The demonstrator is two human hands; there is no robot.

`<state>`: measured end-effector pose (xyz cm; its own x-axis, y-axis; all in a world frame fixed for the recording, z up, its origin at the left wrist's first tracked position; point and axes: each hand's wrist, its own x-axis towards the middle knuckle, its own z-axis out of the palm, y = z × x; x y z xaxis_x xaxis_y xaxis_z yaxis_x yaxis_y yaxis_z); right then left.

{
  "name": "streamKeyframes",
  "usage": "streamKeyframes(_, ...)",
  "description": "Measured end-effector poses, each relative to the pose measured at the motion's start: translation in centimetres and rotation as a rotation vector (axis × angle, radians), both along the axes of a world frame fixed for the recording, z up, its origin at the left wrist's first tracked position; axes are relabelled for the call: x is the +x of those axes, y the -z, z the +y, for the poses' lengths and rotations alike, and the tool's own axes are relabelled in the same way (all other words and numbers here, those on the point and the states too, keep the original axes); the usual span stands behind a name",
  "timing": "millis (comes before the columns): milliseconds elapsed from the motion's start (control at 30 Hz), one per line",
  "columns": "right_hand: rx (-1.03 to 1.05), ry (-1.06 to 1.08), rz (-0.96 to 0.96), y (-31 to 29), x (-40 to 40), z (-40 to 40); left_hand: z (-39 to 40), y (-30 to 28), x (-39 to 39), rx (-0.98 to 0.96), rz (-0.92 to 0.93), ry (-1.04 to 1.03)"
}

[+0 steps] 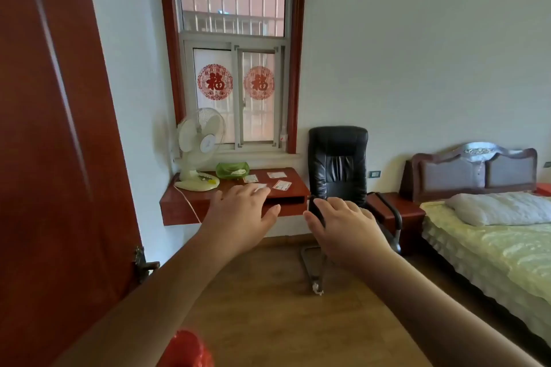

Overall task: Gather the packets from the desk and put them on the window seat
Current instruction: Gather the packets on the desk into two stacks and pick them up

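Several small white packets lie on the red wall-mounted desk [185, 205] under the window: one [276, 175] at the back, one [282, 185] nearer the front right, one [250, 178] in the middle, and another partly hidden behind my left fingers. My left hand [238, 214] is stretched out in front of the desk, fingers apart, holding nothing. My right hand [343, 226] is also open and empty, in front of the chair. The white window ledge [262, 156] runs just above the desk's back edge.
A white desk fan [198, 152] and a green dish [232, 170] stand on the desk's left half. A black office chair [338, 164] stands to the desk's right, then a red bedside cabinet [396, 211] and a bed [492, 244]. A red door [53, 158] fills the left.
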<state>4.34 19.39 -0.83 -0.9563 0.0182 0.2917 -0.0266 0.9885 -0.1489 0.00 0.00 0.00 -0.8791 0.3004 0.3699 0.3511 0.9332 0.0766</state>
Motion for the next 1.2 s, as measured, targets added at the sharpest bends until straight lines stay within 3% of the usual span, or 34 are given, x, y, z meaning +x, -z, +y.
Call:
streamKeyframes(100, 0.020, -0.028, 0.021, 1.1, -2.4, 1.9, 1.9, 0.7, -2.0, 0.062, 0.021, 0.043)
streamKeyframes(267, -0.002, -0.043, 0.000, 3.6, -6.8, 5.8, 5.2, 3.0, -5.9, 0.070, -0.117, 0.020)
streamKeyframes(400, -0.085, -0.081, -0.061, 5.8, -10.6, 8.1, 8.0, 4.9, -8.5, 0.129, -0.065, 0.019)
streamKeyframes(600, -0.137, -0.113, 0.004, 7.3, -15.6, 9.9, 10.6, 6.5, -12.7, 0.104, -0.069, 0.011)
streamKeyframes(1200, -0.163, -0.112, -0.049, 10.3, -34.5, 3.5, 3.7, 11.4, -32.0, 0.058, -0.112, -0.033)
